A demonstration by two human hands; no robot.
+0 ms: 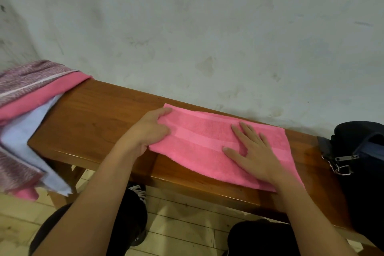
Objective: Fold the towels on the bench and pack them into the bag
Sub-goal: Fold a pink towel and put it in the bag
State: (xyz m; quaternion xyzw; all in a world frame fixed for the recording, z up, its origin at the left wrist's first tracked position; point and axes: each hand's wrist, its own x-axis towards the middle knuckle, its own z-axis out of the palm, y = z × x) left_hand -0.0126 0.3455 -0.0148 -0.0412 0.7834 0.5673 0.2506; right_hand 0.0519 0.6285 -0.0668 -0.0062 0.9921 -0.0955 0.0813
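Right now a folded pink towel [209, 141] lies flat across the wooden worktop [89, 118], its long side running with the worktop and its near edge hanging slightly over the front lip. At the towel's left end, the left hand [148, 131] holds the short edge: the fingers [164, 111] are curled over the top of the cloth and the thumb seems tucked at or under the edge, though the exact pinch is hard to make out. The right hand [253, 151] rests palm down on the towel's right half, fingers straight and spread apart, pointing away toward the wall [207, 27].

Both forearms reach in from the bottom of the view, the left one angled up from the lower left, the right one from the lower right, its wrist crossing the towel's near right corner and hiding it.

At the worktop's left end a pile of other towels [25, 110], patterned pink, plain pink and pale blue, drapes over the edge and is cut off by the frame. A dark bag [359, 151] with a zipper pull sits at the right end, well apart from the pile, partly out of view; whether it is open cannot be told. Below the worktop, dark-clad knees and a laced shoe [138, 192] show over a tiled floor [182, 233].
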